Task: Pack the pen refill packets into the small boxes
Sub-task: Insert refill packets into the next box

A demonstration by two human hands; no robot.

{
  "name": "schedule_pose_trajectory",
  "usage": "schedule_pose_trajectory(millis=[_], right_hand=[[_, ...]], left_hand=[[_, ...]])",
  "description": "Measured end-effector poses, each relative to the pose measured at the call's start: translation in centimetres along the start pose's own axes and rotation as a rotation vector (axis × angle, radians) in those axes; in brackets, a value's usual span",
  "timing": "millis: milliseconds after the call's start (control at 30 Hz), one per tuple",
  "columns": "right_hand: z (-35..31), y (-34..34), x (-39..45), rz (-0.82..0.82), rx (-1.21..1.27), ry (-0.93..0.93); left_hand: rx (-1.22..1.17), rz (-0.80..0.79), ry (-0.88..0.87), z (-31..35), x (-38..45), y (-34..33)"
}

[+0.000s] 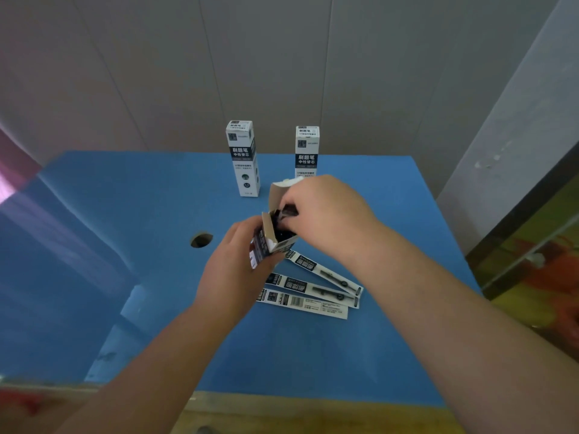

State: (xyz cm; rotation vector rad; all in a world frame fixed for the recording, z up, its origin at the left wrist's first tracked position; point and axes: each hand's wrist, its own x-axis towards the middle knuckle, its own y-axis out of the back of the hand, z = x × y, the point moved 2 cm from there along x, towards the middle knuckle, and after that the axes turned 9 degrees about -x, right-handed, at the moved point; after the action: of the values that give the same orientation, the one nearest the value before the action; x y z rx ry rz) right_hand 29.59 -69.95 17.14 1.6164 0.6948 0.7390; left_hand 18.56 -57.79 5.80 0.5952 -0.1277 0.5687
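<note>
Blue table (391, 339) fills the head view, with the work gathered at its middle. The left hand (233, 270) grips an open box (275, 238), fingers curled round its lower body, flaps standing up at the mouth. The right hand (326, 211), coming in from 3 o'clock, pinches dark packet ends (286, 211) at that mouth; its fingers are closed on them, and they look partly pushed in. How many packets already sit inside I cannot tell, since the opening is dark and half hidden by the hand.

Just at 5 o'clock of the held box, three loose refill packets (316, 285) lie fanned flat on the table, touching or overlapping one another at their left ends. These remain to be packed.

Toward 12 o'clock, near the far edge, two boxes stand upright with tops closed: a left standing box (243, 158) and a right standing box (307, 151), well apart from each other. They look finished, though their contents are not visible. A round hole (201, 240) lies in the table at 9 o'clock of the hands.

By my reading the job is well past half: two boxes seemingly done, a third being filled, three packets left.
</note>
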Motion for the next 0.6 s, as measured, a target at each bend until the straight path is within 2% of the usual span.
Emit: schedule_pose_trajectory(millis=[167,267,333,400,500,533,600], right_hand=[[0.6,1.1,-0.1,0.081,0.153,0.0],[0.0,0.1,0.1,-0.005,0.047,0.032],[-0.1,-0.6,0.1,0.012,0.009,0.067],[0.8,-0.9,-0.2,0.131,0.159,0.055],[3.9,-2.6,-1.7,0.336,0.473,-0.14],[5.0,-3.8,-2.2,0.285,0.464,-0.218],[6.5,-7.1,-3.2,-0.054,0.275,-0.311]], left_hand=[[-0.044,0.017,0.017,-0.2,0.1,0.5],[-0.042,0.018,0.009,-0.3,0.0,0.5],[-0.044,0.008,0.01,-0.3,0.0,0.4],[-0.055,0.012,0.019,-0.6,0.1,0.5],[-0.107,0.032,0.085,-1.1,0.1,0.8],[-0.125,0.035,0.102,-1.3,0.1,0.9],[-0.126,0.042,0.118,-1.6,0.1,1.0]])
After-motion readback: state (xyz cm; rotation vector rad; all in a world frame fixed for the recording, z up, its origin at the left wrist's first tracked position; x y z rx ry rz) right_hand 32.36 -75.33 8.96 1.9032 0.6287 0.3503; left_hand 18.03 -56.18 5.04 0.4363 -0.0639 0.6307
